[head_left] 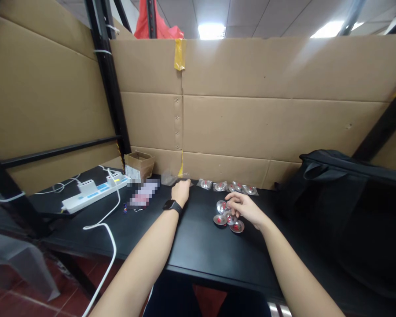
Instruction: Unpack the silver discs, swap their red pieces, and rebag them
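My left hand [181, 193], with a dark watch [172, 205] on its wrist, is closed in a fist at the back of the black table. Clear plastic bags [169, 178] lie against its far side; its fingertips are hidden, so what it grips cannot be made out. Over a small group of round, shiny metal pieces with red marks [220, 219] hovers my right hand [246, 208], its fingers loosely bent and apart. Whether a fingertip touches a piece is unclear. Several similar pieces in clear wrappers [220, 186] lie in a row along the cardboard wall.
A small open cardboard box [139, 165] stands at the back left. Nearer are a blurred-out item [145, 193], a white power strip [95, 193] and its cable [112, 246]. A large black bag [343, 229] fills the right side. Cardboard walls [234, 123] enclose the table.
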Tool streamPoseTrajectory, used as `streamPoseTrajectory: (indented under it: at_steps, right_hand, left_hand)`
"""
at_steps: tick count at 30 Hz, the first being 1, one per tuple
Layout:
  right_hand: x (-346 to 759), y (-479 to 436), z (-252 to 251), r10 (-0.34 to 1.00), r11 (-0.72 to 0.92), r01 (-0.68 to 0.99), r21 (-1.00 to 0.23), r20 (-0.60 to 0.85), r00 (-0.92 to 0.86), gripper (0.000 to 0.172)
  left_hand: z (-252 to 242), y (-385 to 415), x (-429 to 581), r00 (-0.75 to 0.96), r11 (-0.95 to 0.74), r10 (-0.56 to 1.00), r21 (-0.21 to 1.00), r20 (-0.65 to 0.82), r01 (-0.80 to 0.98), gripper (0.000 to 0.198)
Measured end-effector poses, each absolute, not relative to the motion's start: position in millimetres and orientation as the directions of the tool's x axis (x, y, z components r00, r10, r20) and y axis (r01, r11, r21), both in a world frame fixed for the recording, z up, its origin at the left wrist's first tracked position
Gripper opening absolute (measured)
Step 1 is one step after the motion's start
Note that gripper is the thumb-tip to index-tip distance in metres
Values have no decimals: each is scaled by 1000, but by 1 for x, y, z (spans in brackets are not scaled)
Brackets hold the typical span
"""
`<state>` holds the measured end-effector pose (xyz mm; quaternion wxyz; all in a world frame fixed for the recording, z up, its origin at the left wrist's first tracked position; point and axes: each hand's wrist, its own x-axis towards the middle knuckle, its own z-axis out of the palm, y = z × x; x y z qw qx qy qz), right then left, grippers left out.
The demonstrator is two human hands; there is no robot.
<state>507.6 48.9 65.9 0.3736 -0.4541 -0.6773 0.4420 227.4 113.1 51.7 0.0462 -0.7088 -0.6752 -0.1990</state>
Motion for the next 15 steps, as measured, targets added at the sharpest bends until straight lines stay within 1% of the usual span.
streamPoseTrajectory:
  at_steps: [4, 7, 9, 12, 15]
  right_hand:
    - [506, 48, 67, 930, 201, 286, -937, 90, -357, 26]
    - [505, 47, 69, 932, 236, 226, -945, 153, -329, 30]
    - [504, 47, 73, 930, 273, 178, -946, 212, -300, 30]
    - [504, 45, 79, 924, 306, 128, -943, 262, -280, 27]
    - [503, 43, 82, 917, 330, 127, -935, 286, -277, 24]
  left_hand:
    - [53, 112, 229, 2, -104, 911, 224, 412, 969, 33]
    - [54, 114, 229, -43, -87, 887, 258, 459, 962, 36]
    - [54, 117, 228, -60, -89, 877, 285, 477, 954, 33]
    - [52, 126, 225, -30, -165, 861, 334, 508, 928, 26]
    - [47, 137, 221, 15, -292, 810, 382, 586, 877, 29]
